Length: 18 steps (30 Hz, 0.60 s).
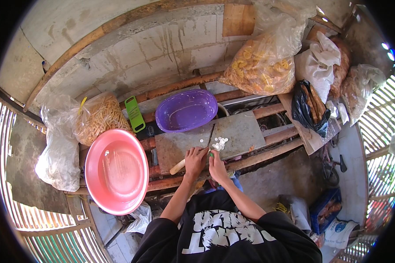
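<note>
My left hand [195, 163] is closed over a pale, stick-shaped roll [177, 167], whose near-left end sticks out from under the palm. Close beside it, my right hand [217, 167] grips a small green-handled knife [211, 154]; its blade is hard to make out against the dark line on the board. Several thin white round slices [220, 143] lie in a loose heap just beyond my right fingers, and a single slice [202, 140] lies apart to the left. All this rests on a grey board [175, 147].
A pink basin [118, 168] stands left, a purple tub [186, 111] beyond the board. Near them are a green grater-like tool [134, 115] and a bag of yellowish sticks [102, 116]. A large snack bag [263, 65] and black plastic bag [310, 107] sit right. Gaps show between bamboo poles [267, 153].
</note>
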Tool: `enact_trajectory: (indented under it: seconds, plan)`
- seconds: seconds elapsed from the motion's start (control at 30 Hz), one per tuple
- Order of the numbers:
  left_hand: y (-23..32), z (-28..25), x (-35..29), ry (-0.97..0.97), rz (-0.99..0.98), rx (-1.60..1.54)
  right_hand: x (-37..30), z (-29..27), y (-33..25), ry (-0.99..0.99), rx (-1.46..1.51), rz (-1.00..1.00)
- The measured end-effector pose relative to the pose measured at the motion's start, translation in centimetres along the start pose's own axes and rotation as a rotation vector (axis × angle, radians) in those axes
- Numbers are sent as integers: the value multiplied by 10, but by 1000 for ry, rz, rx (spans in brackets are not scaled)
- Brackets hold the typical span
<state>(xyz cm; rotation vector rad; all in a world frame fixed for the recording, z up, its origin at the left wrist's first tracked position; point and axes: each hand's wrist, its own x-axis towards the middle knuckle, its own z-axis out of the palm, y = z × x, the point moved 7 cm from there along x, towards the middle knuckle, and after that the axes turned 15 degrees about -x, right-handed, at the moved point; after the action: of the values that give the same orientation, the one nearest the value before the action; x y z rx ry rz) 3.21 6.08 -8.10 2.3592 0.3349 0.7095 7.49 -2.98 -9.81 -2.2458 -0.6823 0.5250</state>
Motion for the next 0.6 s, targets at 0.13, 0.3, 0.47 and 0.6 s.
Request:
enact_trajectory:
  seconds: [0.13, 0.3, 0.47, 0.6]
  plan:
    - [1, 0, 0, 14, 13, -7, 1, 1, 2, 13, -10, -28]
    - [0, 2, -1, -1, 5, 0, 0, 4, 3, -30, -13, 45]
    - [2, 1, -1, -12, 11, 7, 0, 3, 0, -20, -56, 32]
    - [2, 1, -1, -14, 7, 3, 0, 1, -1, -24, -63, 10]
